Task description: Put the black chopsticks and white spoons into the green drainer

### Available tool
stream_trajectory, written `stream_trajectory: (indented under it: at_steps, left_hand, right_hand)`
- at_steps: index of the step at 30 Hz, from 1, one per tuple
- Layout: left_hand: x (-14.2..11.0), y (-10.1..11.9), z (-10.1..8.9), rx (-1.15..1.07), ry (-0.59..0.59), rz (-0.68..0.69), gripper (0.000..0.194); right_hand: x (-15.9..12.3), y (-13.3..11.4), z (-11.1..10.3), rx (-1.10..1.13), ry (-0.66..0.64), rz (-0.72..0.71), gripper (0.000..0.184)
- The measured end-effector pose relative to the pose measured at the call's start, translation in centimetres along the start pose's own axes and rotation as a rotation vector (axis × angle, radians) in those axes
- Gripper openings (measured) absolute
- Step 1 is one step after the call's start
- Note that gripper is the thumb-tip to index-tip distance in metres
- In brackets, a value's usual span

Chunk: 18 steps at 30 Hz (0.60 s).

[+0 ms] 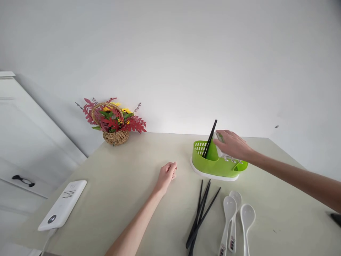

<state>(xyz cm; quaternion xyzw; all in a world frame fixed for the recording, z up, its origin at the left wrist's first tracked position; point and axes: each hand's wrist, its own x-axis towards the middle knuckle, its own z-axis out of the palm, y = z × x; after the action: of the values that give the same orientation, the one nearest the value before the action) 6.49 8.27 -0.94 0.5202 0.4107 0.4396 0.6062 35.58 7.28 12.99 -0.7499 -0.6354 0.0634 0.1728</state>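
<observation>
My right hand [231, 144] is closed over the top of the white hooked middle piece [221, 151] of a green cutlery holder [213, 167]. Some of its fingers are hidden behind that piece. A pair of black chopsticks [210, 138] leans upright in the holder's left compartment, which has a perforated wall. My left hand [167, 174] rests on the table, curled into a loose fist, with nothing visible in it. In front of the holder lie several loose black chopsticks [199, 217], crossing one another. Beside them are three white spoons [247, 217], bowls pointing away from me.
A wicker basket [116, 138] of artificial red leaves and yellow flowers stands at the table's back left. A white power bank [64, 204] with a cable lies along the left edge. To the left is a white cabinet [32, 142]; a wall [176, 71] rises behind the table.
</observation>
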Motion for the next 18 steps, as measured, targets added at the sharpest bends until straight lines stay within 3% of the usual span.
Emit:
stream_trajectory:
  at_steps: [5, 9, 11, 13, 16, 18]
  left_hand:
    - [0.0, 0.2, 0.1, 0.009, 0.01, 0.01, 0.046]
    - [0.0, 0.2, 0.0, 0.047, 0.005, 0.021, 0.046]
    - [0.0, 0.2, 0.0, 0.059, 0.007, 0.036, 0.047]
    - [-0.1, 0.1, 0.1, 0.069, 0.003, 0.051, 0.047]
    - [-0.3, 0.0, 0.2, 0.083, -0.007, 0.066, 0.046]
    - [-0.6, 0.1, 0.2, 0.095, -0.013, 0.077, 0.044]
  right_hand:
    - [-1.5, -0.1, -0.6, 0.048, 0.022, -0.044, 0.063]
    - [-4.6, 0.0, -0.5, 0.048, 0.198, -0.173, 0.058]
    - [-6.7, 0.0, -0.3, -0.013, 0.313, -0.4, 0.049]
    - [-8.8, -0.1, 0.1, -0.084, 0.354, -0.717, 0.037]
    - [-11.6, -0.9, 1.0, -0.171, 0.265, -1.178, 0.028]
    - [-13.2, -1.7, 1.9, -0.245, 0.155, -1.336, 0.023]
